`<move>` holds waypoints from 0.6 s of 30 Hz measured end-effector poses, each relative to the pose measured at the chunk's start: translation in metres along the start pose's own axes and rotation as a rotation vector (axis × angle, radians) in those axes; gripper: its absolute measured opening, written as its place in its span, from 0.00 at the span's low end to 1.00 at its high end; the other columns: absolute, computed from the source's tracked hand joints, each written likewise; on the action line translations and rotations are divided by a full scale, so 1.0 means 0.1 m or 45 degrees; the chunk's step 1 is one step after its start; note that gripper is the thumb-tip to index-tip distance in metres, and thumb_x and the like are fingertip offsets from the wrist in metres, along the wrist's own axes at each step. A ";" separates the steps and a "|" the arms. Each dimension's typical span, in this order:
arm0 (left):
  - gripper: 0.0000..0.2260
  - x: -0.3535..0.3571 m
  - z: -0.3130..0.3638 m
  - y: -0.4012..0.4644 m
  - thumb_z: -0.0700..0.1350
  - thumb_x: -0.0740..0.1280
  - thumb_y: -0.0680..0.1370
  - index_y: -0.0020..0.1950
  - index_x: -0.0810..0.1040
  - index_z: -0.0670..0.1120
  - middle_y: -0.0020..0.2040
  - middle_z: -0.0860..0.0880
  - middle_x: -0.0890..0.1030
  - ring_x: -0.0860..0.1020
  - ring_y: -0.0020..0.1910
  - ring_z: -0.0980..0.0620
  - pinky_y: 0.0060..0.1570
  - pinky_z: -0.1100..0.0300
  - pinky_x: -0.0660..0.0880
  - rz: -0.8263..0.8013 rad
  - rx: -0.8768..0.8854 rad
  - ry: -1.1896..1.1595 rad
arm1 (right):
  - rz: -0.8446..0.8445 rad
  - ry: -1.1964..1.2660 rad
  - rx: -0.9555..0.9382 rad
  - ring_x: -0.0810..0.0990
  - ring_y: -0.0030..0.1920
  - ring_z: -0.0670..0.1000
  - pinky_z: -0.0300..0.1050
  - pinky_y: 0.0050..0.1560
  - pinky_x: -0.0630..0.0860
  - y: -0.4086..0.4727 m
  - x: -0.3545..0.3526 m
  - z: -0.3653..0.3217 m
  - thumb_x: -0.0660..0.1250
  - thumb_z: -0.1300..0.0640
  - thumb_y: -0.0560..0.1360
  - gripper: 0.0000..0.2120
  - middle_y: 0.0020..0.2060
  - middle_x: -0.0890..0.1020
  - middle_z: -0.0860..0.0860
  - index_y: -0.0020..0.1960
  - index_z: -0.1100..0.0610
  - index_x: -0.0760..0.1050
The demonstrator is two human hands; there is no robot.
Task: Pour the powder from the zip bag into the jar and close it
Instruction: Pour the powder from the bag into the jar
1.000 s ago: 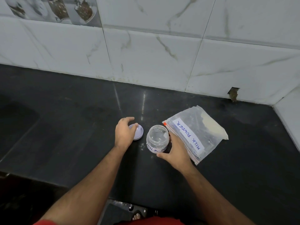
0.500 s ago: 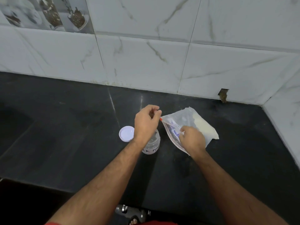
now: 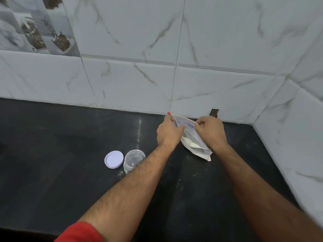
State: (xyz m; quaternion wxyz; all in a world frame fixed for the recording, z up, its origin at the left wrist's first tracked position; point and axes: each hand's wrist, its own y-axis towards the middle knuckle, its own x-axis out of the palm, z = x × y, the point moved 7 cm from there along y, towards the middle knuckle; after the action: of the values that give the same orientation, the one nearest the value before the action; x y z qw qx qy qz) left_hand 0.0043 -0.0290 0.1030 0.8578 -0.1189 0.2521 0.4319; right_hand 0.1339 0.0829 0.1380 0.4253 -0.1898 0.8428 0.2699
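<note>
- While both hands pinch its top edge, left hand [image 3: 168, 134] and right hand [image 3: 210, 132] hold the zip bag [image 3: 193, 145] upright above the black counter [image 3: 61, 172].
- Bag's blue writing is unreadable.
- Open jar [image 3: 133, 159] stands beside its white lid [image 3: 114, 159].

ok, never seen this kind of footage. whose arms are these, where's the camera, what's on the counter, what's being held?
There is no machine here: a person works with bare hands, and the single wide-angle camera sits on their head, looking forward and down. The left hand and the right hand both pinch the top edge of a clear plastic zip bag with white powder in it, which they hold up over the black stone counter. On the counter, to the left, stand a small clear open jar and, beside it, its round white lid. A few white specks lie near the jar. White marbled tiles form the wall behind.
</note>
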 end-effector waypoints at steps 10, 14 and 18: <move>0.05 -0.02 0.29 0.11 0.42 0.68 0.72 0.45 0.80 0.51 0.40 0.54 0.81 0.80 0.43 0.51 0.42 0.60 0.73 -0.024 0.203 0.122 | -0.396 -0.408 0.102 0.76 0.48 0.57 0.48 0.45 0.70 0.41 -0.21 0.28 0.64 0.53 0.77 0.11 0.48 0.78 0.53 0.58 0.55 0.73; 0.04 -0.09 0.28 0.10 0.43 0.68 0.71 0.38 0.78 0.52 0.35 0.54 0.80 0.79 0.39 0.51 0.39 0.59 0.74 0.007 0.243 0.178 | -0.298 -0.309 0.117 0.80 0.49 0.59 0.46 0.45 0.71 0.50 -0.33 0.31 0.63 0.61 0.74 0.12 0.50 0.84 0.53 0.52 0.52 0.82; 0.02 -0.20 0.28 0.20 0.45 0.71 0.73 0.43 0.82 0.48 0.38 0.52 0.83 0.80 0.39 0.51 0.38 0.61 0.72 -0.016 0.294 0.185 | -0.301 -0.092 0.214 0.84 0.38 0.60 0.49 0.38 0.82 0.63 -0.47 0.39 0.64 0.63 0.73 0.11 0.36 0.84 0.55 0.45 0.55 0.84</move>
State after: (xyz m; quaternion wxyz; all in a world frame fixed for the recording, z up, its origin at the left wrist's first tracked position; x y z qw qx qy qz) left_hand -0.0126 -0.0190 0.1380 0.8479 -0.0518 0.3610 0.3848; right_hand 0.1502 0.1605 0.1755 0.4984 -0.2416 0.8184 0.1532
